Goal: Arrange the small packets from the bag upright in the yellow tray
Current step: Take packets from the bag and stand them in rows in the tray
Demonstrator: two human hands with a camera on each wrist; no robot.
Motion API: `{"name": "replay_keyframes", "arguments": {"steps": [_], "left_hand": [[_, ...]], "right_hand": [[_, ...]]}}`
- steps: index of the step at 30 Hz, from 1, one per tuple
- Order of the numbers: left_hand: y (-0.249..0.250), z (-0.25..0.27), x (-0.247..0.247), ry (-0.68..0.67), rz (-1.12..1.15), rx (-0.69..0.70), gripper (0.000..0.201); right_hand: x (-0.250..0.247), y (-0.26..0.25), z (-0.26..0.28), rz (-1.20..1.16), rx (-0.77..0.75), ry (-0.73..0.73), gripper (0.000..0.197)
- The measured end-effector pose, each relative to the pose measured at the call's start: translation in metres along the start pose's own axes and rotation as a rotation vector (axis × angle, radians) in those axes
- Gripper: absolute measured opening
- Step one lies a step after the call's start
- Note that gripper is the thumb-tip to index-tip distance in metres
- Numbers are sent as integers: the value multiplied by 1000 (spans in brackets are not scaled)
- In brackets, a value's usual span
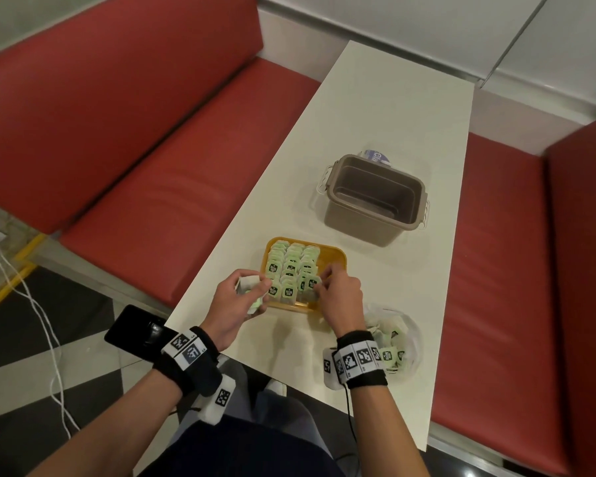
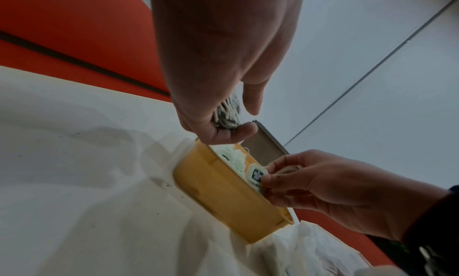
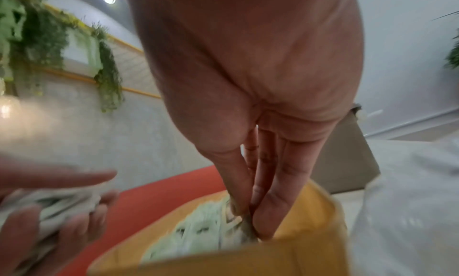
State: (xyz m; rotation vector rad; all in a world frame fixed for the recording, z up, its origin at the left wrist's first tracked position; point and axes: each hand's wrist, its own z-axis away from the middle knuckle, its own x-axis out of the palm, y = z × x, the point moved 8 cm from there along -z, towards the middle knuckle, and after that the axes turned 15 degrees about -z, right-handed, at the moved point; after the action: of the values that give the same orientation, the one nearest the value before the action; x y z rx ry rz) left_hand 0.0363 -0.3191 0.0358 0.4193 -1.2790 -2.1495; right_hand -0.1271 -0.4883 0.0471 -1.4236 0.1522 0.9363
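The yellow tray point(image 1: 334, 258) sits on the white table point(image 1: 375, 108), holding three rows of upright green packets point(image 1: 291, 266). My left hand point(image 1: 245, 297) grips a stack of packets point(image 1: 250, 287) just left of the tray; the stack point(image 2: 227, 113) shows between its thumb and fingers. My right hand point(image 1: 331, 287) reaches into the tray's near right part and pinches one packet point(image 2: 255, 176), thumb and fingers closed on it point(image 3: 244, 219). The clear bag point(image 1: 398, 342) with several more packets lies to the right of my right wrist.
A brown plastic bin point(image 1: 375, 197) stands open beyond the tray, with a blue-white item point(image 1: 375, 156) behind it. Red bench seats point(image 1: 186, 166) flank the table on both sides. A dark phone point(image 1: 135, 328) sits at the table's near left corner.
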Motion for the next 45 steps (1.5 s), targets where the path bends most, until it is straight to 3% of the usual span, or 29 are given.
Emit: {"name": "replay_keyframes", "arguments": {"steps": [9,13,16,23,26,33,37,45], "left_hand": [[-21,-6,-14,96,-72,-31,28],[-27,-10,-18,132,-146,-32,28],[-32,-15,-19,151,-219,-37,29],[-30,-19,-18,161,-317,-31,33],[-28,-17,-21,158,-296,-30,34],[-8,-2,-14,74,-45,-49,28],[9,8,6,-105,223,-87,24],[33,23,33,-218,266,9,32]], "right_hand": [[40,12,-8,149,28,-85,15],[39,15,-6,61,61,-63,30],[40,20,-2,44,141,-102,54],[47,16,-9,104,140,-110,70],[44,14,-8,72,124,-112,64],[7,-3,-8,0,1,-6,23],[-15,-23,0,-155,-73,2,23],[-29,-62,40,-521,-99,-110,21]]}}
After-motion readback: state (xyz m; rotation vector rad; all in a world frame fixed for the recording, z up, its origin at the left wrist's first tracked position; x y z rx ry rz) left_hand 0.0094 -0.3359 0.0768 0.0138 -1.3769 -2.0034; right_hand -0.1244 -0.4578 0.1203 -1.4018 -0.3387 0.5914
